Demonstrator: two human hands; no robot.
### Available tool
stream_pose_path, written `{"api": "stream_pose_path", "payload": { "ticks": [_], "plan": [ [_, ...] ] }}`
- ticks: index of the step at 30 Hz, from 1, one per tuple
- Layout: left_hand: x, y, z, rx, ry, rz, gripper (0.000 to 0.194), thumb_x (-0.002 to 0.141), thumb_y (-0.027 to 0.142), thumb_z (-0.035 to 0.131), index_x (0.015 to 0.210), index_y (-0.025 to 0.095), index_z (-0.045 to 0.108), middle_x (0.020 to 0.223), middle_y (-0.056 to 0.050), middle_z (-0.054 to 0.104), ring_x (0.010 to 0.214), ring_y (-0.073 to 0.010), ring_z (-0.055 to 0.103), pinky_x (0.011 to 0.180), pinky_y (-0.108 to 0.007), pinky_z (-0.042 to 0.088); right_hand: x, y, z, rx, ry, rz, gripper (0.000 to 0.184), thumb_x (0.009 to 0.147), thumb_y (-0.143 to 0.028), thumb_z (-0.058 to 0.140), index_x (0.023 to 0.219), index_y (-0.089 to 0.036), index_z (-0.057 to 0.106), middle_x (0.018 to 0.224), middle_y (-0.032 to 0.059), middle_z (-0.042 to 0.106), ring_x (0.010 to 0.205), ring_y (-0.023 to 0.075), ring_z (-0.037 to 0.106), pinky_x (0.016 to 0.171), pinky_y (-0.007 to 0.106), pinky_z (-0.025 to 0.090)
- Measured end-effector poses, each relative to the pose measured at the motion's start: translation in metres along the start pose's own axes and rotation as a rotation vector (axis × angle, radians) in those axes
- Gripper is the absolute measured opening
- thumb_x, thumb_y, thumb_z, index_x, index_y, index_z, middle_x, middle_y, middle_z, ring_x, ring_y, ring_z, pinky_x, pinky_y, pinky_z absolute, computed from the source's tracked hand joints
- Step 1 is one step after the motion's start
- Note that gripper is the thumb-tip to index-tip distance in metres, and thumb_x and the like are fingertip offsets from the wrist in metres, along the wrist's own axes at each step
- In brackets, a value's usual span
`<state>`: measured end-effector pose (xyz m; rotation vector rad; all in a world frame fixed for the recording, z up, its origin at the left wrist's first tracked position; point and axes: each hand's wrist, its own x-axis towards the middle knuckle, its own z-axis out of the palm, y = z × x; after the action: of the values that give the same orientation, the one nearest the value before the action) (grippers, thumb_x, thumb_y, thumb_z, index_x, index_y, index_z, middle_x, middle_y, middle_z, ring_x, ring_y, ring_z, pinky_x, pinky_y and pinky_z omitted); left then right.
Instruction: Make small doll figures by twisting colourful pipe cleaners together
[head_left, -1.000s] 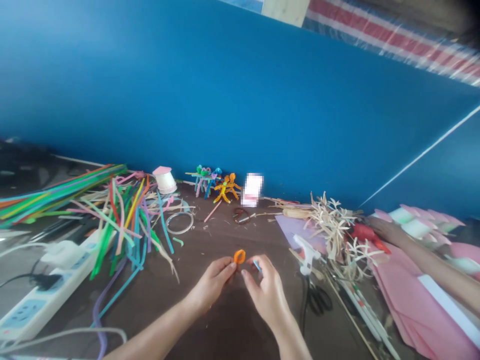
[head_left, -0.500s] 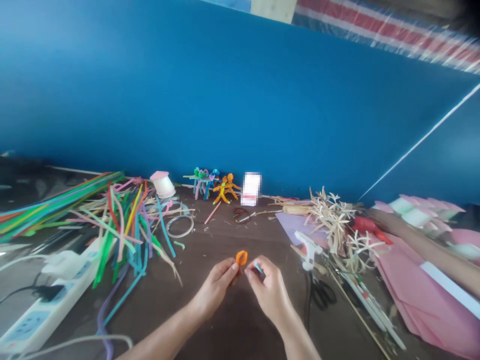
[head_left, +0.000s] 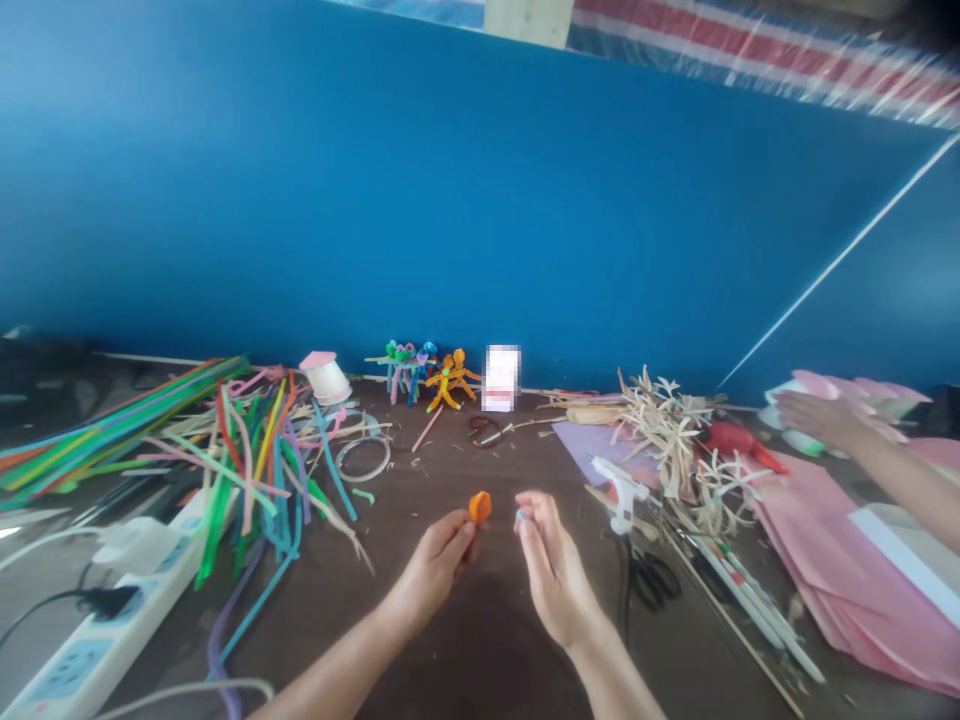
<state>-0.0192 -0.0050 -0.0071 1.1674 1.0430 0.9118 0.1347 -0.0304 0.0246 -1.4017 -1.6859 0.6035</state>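
Pinched in my left hand (head_left: 439,560) is a small orange loop (head_left: 480,507), which looks like bent pipe cleaner. My right hand (head_left: 553,565) is a short way to its right, thumb and fingers close together around a tiny light-blue piece (head_left: 521,515); its kind is too small to make out. Behind my hands stand pipe-cleaner figures, a yellow-orange pair (head_left: 450,380) and a green, pink and blue group (head_left: 409,365). A white hot glue gun (head_left: 621,492) lies right of my right hand, with black-handled scissors (head_left: 654,580) below it.
Loose pipe cleaners (head_left: 255,460) and a power strip (head_left: 90,640) fill the left. A paper cup (head_left: 326,378) and a ring of clear tubing (head_left: 364,456) lie behind. Dried-fibre flowers (head_left: 660,420) and pink sheets (head_left: 817,560) cover the right, where another person's hand (head_left: 817,418) touches pink-and-white cups.
My right hand has moved right, away from the orange loop, and its fingers have straightened. The other person's hand has shifted from beside the red object to the cups.
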Motion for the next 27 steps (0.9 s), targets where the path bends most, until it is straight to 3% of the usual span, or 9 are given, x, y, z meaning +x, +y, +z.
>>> {"api": "stream_pose_path", "payload": {
  "ticks": [5, 12, 27],
  "plan": [
    [0.001, 0.000, -0.002, 0.058, 0.002, -0.018, 0.035, 0.080, 0.046, 0.041, 0.087, 0.013, 0.051, 0.056, 0.004, 0.045, 0.043, -0.0058, 0.035, 0.041, -0.017, 0.026, 0.001, -0.003, 0.001, -0.095, 0.002, -0.071, 0.012, 0.087, -0.019, 0.033, 0.085, -0.019, 0.045, 0.073, 0.0016, 0.053, 0.065, 0.0142, 0.053, 0.062, 0.024, 0.042],
    [0.003, -0.001, -0.003, 0.022, 0.009, 0.027, 0.027, 0.081, 0.042, 0.044, 0.089, 0.016, 0.046, 0.054, 0.006, 0.048, 0.040, -0.0048, 0.035, 0.039, -0.015, 0.026, 0.002, -0.007, 0.009, -0.192, -0.009, -0.159, 0.011, 0.081, -0.012, 0.046, 0.080, -0.020, 0.054, 0.078, 0.0018, 0.056, 0.071, 0.0140, 0.055, 0.066, 0.023, 0.041],
    [0.001, 0.001, 0.001, -0.044, -0.009, 0.016, 0.029, 0.075, 0.044, 0.051, 0.077, 0.015, 0.045, 0.051, 0.007, 0.046, 0.038, -0.0038, 0.037, 0.037, -0.015, 0.030, 0.005, -0.010, 0.015, -0.341, 0.042, -0.203, 0.011, 0.078, -0.011, 0.049, 0.075, -0.020, 0.055, 0.073, 0.0016, 0.056, 0.072, 0.0152, 0.055, 0.067, 0.024, 0.041]
  ]
}}
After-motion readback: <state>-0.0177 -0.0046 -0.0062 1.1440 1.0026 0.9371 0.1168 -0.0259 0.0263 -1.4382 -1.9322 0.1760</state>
